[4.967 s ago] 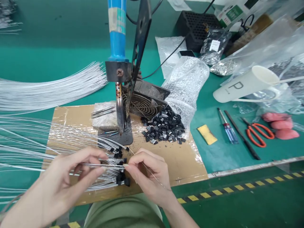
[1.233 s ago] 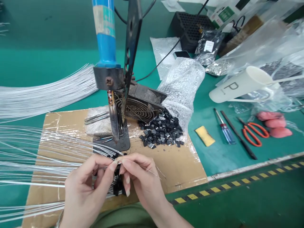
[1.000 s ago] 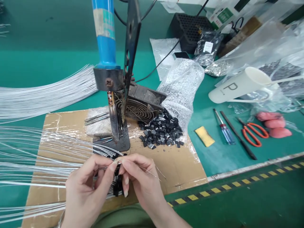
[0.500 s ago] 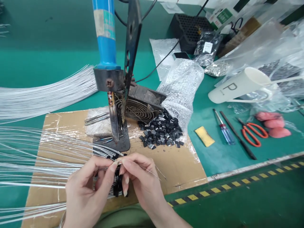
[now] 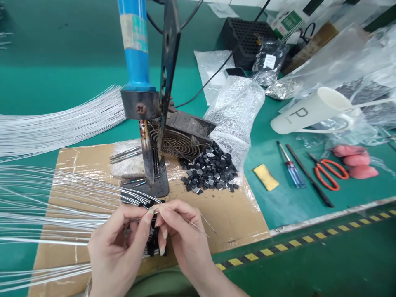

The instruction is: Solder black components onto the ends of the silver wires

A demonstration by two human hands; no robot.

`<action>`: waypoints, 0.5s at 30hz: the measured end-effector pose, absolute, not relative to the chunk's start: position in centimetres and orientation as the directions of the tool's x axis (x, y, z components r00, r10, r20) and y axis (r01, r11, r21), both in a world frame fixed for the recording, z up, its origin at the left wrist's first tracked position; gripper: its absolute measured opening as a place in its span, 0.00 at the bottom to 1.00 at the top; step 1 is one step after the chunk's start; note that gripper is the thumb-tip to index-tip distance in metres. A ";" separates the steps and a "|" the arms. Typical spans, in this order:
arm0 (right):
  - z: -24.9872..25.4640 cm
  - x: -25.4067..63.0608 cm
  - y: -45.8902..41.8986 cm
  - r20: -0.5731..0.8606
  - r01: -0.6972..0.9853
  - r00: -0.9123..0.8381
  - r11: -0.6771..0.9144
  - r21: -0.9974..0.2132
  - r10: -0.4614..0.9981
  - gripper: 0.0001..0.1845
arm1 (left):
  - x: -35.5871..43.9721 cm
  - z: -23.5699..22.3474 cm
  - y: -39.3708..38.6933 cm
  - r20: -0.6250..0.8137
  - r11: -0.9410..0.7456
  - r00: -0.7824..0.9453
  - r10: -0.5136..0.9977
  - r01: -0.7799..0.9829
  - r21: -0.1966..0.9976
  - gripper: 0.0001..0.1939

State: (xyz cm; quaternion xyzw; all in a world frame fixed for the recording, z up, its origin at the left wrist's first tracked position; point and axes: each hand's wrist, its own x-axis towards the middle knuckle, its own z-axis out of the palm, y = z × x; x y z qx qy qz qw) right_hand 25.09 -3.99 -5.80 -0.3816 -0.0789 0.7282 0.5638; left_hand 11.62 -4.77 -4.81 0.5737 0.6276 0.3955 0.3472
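My left hand [image 5: 119,243] and my right hand [image 5: 187,233] meet at the front of the cardboard, thumb and forefinger of each closed in a pinch on a thin wire. Fine wire ends [image 5: 202,232] stick out to the right past my right hand. Fingertips hide most of the pinched spot. Beneath and behind my fingers lies a row of black connectors [image 5: 153,245], joined to white wires [image 5: 71,212] that run off to the left. Just beyond stands a blue-handled soldering iron [image 5: 137,70], held tip down in a black metal stand [image 5: 169,62].
Loose black connector pieces [image 5: 213,169] lie heaped by a dirty fan [image 5: 182,142] on the cardboard [image 5: 238,222]. More white wires [image 5: 62,121] fan out behind. To the right are a yellow sponge [image 5: 266,177], screwdriver [image 5: 292,167], orange-handled pliers [image 5: 329,175] and white mug [image 5: 309,111].
My left hand has shifted very slightly to the right. Both pinches stay at the same spot, and the wire ends look nearly unchanged.
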 end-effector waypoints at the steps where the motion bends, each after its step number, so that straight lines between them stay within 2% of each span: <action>1: -5.8 25.1 -4.0 -0.466 -0.764 -0.075 -0.351 -0.541 0.881 0.12 | 11.6 -4.8 -4.8 0.020 0.026 -0.097 0.995 0.446 0.895 0.06; 10: -5.9 25.2 -4.0 -0.466 -0.752 -0.077 -0.358 -0.553 0.882 0.13 | 12.0 -4.9 -5.1 -0.003 0.066 -0.153 0.988 0.412 0.909 0.07; 15: -5.8 24.9 -4.0 -0.473 -0.773 -0.048 -0.332 -0.540 0.880 0.13 | 12.1 -5.2 -5.1 0.004 0.051 -0.129 0.992 0.417 0.907 0.06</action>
